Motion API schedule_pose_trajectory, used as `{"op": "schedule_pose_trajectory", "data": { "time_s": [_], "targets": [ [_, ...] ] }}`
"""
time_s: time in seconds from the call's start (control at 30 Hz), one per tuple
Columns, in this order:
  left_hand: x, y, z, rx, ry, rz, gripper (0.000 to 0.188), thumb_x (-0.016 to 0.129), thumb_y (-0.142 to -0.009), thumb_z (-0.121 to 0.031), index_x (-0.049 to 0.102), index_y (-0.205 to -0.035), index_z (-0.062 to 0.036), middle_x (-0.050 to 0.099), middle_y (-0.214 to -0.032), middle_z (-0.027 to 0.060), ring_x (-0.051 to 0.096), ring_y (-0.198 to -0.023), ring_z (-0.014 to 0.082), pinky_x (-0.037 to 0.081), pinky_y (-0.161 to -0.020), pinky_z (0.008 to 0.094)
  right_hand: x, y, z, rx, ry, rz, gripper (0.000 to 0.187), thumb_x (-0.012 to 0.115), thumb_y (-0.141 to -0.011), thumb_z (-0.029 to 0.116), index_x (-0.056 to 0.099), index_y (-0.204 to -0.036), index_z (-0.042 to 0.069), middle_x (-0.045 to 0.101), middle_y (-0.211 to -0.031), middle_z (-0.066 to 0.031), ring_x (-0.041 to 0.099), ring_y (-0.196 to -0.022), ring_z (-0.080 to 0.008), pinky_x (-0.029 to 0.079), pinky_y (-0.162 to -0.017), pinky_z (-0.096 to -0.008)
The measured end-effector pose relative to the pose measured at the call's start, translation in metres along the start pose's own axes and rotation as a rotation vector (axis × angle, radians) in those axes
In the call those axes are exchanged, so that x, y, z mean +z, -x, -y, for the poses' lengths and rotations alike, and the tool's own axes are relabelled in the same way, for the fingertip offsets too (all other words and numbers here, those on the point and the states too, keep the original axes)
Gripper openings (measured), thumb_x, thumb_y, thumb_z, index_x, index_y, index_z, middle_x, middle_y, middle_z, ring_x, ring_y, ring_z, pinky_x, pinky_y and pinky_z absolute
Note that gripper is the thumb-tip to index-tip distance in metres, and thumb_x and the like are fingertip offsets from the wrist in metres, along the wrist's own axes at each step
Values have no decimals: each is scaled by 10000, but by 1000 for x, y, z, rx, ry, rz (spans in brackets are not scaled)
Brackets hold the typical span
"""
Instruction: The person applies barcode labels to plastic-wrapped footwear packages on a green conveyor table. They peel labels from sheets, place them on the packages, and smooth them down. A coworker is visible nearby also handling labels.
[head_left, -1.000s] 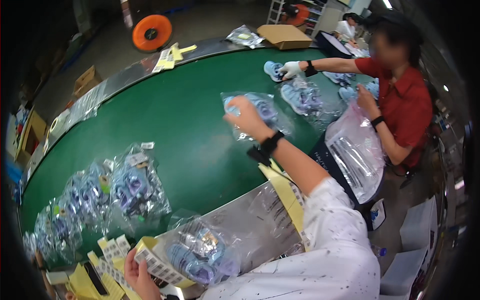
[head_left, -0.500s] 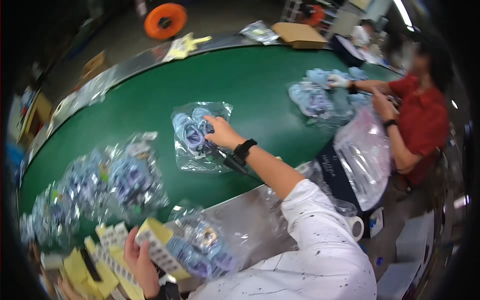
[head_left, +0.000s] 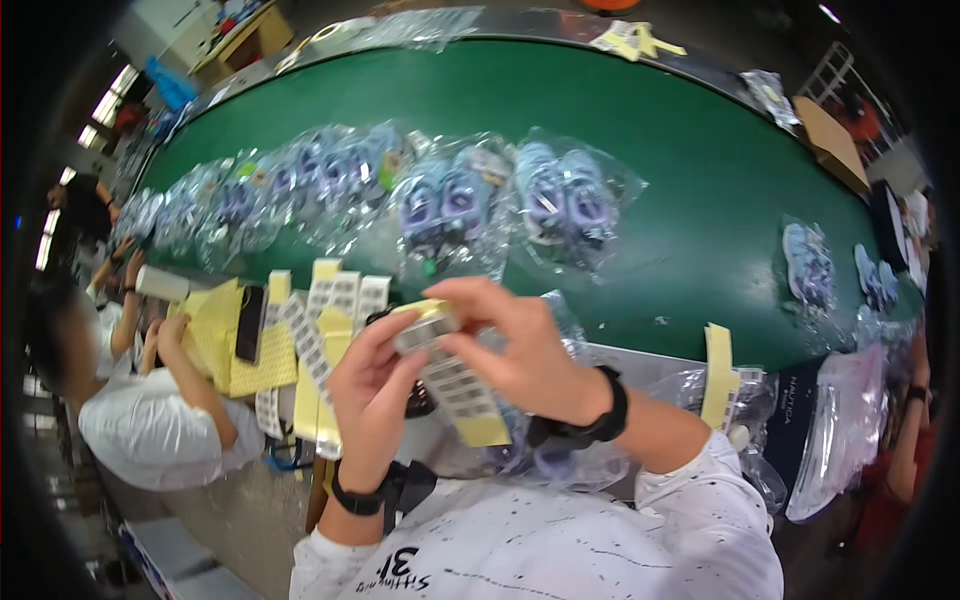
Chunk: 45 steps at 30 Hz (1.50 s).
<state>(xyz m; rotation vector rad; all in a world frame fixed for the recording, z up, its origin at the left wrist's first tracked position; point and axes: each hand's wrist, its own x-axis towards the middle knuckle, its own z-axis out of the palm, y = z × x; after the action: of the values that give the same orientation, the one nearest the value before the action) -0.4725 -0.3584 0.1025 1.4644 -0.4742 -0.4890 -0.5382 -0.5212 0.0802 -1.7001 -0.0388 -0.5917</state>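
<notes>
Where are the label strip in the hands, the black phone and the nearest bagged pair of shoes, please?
label strip (head_left: pixel 455 385), head view, middle of strip.
black phone (head_left: pixel 250 322), head view, screen centre.
bagged pair of shoes (head_left: pixel 567 203), head view, on one shoe.

Long green conveyor belt (head_left: pixel 700 180) crosses a dim workshop.

Right hand (head_left: pixel 520 345) covers the top of the label strip (head_left: pixel 455 385); its print is too blurred to read. A bagged item (head_left: pixel 560 465) lies half-hidden beneath both forearms.

Both hands raised close together at chest height, left hand (head_left: pixel 372 385) fingers curled, right hand (head_left: pixel 520 345) pinching, black bands on both wrists.
</notes>
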Motion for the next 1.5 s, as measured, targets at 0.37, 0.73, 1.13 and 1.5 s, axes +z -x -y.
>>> {"op": "schedule_pose_trajectory", "data": {
  "time_s": [0.37, 0.73, 1.13, 1.5],
  "targets": [
    [4, 5, 7, 133, -302, 189, 244, 632, -869, 53, 663, -1107, 11, 701, -1028, 85, 661, -843, 102, 520, -740, 225, -23, 21, 3, 213, 76, 0, 93, 705, -799, -27, 680, -889, -31, 662, -802, -79, 621, -729, -140, 478, -663, -256],
    [9, 14, 34, -118, -230, 322, 335, 659, -854, 18, 615, -1186, -4, 683, -996, 134, 660, -814, 111, 524, -706, 254, -25, 55, -3, -11, 464, 3, 138, 724, -710, -89, 644, -797, -18, 595, -781, -97, 561, -717, -209, 428, -612, -300],
    [-10, 6, 50, -319, 41, 131, 518, 630, -848, 84, 451, -1332, 53, 591, -1256, 165, 631, -1061, 183, 519, -870, 260, -187, -35, -61, 236, -202, -628, 66, 639, -895, 38, 626, -928, -18, 536, -737, 23, 426, -555, -50, 352, -505, -220],
    [-10, 5, 54, -342, -38, 38, 521, 570, -835, 103, 440, -1338, 62, 607, -1231, 168, 635, -1037, 168, 509, -871, 250, -286, -60, -257, 860, -244, -756, 84, 646, -863, 35, 597, -809, -5, 417, -601, 7, 357, -434, -75, 269, -368, -240]
  ]
}}
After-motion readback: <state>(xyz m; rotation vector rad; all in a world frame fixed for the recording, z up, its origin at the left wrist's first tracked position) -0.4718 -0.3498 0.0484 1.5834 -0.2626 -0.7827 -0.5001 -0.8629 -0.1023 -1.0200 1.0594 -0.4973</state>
